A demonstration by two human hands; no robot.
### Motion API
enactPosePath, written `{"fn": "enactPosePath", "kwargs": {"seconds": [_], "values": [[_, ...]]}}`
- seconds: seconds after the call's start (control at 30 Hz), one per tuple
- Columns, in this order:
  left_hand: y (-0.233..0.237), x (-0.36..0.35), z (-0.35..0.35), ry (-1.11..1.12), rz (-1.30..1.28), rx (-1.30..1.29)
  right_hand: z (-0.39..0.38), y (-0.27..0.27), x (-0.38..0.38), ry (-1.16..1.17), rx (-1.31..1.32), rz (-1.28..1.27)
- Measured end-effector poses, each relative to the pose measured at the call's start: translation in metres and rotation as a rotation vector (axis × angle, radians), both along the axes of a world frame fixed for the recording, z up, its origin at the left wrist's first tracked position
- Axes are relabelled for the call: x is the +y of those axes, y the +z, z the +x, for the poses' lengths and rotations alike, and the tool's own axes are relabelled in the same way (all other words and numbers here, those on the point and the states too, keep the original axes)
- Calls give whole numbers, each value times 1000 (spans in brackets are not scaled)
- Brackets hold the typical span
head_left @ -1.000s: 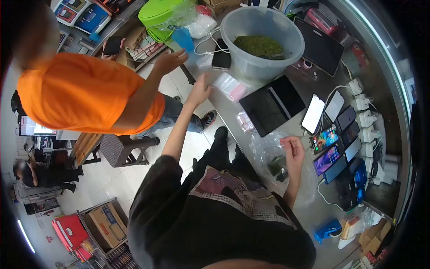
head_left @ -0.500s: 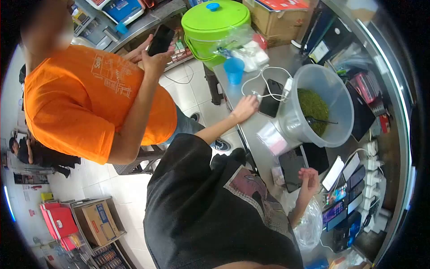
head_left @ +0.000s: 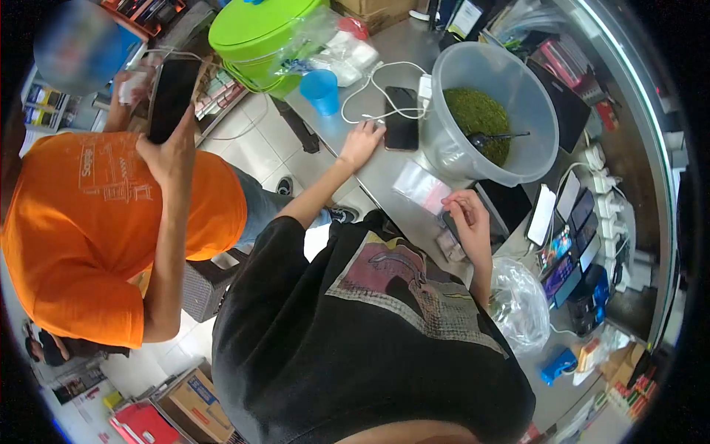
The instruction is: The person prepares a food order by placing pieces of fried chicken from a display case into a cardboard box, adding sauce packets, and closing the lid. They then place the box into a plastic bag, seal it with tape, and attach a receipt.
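Observation:
My left hand (head_left: 362, 145) rests at the edge of the metal table, fingers closed at the plug end of a white charging cable (head_left: 350, 103). Right beside those fingertips lies a dark phone (head_left: 401, 132), the cable crossing over it. My right hand (head_left: 470, 222) hovers over the table, fingers loosely bent and apart, with nothing visible in them. Its fingertips come close to a stack of clear plastic bags (head_left: 420, 183). Below it, a dark tablet (head_left: 497, 235) is partly covered by the hand. A translucent bucket (head_left: 543, 152) holds green shredded leaf (head_left: 473, 111) and a black scoop (head_left: 479, 139).
A blue cup (head_left: 320, 92) stands near the table edge, beside a green lidded container (head_left: 259, 33). Several phones (head_left: 558, 277) and a white power strip (head_left: 608, 203) line the right side. A person in an orange shirt (head_left: 96, 237) stands at left, holding a phone (head_left: 174, 96).
The view has shifted, so the table appears further up and left. My right hand has moved toward the plastic bags; my left hand stays by the cable. The other person's phone appears nearer.

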State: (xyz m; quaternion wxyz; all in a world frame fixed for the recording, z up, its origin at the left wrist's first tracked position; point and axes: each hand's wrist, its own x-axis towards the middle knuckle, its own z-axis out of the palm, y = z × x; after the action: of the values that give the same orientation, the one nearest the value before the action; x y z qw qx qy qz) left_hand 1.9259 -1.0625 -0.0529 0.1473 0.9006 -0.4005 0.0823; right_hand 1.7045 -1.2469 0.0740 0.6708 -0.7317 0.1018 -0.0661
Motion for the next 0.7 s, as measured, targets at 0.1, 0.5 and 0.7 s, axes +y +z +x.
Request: {"fn": "enactPosePath", "kwargs": {"seconds": [0.1,0.5,0.7], "values": [[8,-4,6,-35,1,49,-6,-5,0,-33,12,-16],[55,33,-37,187,-815,839,1,-31,6,16,77,155],[73,-27,-76,85,-1163,1426,52,-69,30,-56,31,221]]}}
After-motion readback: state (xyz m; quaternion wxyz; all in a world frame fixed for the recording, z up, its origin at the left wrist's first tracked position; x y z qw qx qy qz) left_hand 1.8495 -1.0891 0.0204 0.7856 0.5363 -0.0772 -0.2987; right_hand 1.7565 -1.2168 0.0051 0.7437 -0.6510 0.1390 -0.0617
